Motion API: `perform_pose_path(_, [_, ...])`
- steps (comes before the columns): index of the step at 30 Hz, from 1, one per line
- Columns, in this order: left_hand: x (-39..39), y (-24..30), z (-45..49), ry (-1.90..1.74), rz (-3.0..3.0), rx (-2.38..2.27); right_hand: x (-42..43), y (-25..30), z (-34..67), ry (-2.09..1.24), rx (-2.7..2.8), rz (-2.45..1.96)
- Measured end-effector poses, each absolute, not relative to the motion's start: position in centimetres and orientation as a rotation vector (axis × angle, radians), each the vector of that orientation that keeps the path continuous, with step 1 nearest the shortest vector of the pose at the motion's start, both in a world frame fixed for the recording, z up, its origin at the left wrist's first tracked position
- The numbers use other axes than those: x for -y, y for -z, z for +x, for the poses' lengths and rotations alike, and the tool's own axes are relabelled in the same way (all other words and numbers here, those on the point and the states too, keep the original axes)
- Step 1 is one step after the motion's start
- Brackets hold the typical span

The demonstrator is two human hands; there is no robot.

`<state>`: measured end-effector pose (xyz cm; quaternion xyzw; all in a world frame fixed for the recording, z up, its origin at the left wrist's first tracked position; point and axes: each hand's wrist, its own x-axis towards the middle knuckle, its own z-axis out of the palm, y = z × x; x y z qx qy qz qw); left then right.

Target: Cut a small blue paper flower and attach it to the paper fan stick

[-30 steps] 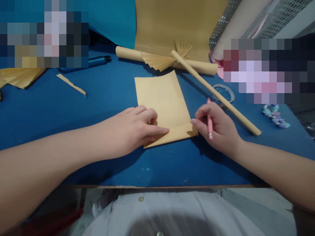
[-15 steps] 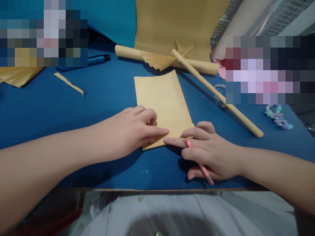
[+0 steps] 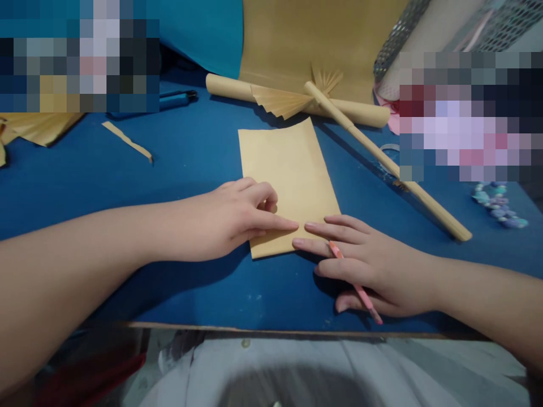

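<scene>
Blue tabletop (image 3: 127,181), speckled with small pale marks. Nearest, left hand (image 3: 229,217) half curled, gripping nothing, fingertips pressed on the near edge of a tan paper sheet (image 3: 288,169) lying mid-table. Just beside it, right hand (image 3: 377,271) spread low, fingertips on the same edge, a pink pencil (image 3: 368,304) pinched between the fingers. Farther left, a narrow paper strip (image 3: 127,141). Farther right, a long paper rod (image 3: 424,198) slanting across a rolled paper tube (image 3: 360,112), a pleated paper fan (image 3: 275,102) on the tube, and beads (image 3: 498,206) off to the right. Farthest, teal paper (image 3: 199,34) and brown paper (image 3: 318,39).
</scene>
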<state>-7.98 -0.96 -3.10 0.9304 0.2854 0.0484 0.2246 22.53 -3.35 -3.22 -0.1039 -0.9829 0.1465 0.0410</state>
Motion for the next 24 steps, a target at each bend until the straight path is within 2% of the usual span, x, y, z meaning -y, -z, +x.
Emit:
perform_pose_path(8, [-0.8,3.0,-7.9,-0.168,2.336,-0.787,3.4,3.5,22.7,-0.487,3.004,-0.325])
perform_pose_path(24, [-0.3,2.7,-7.5,-0.204,2.344,-0.826,3.7,3.4,22.6,-0.461,2.993,-0.418])
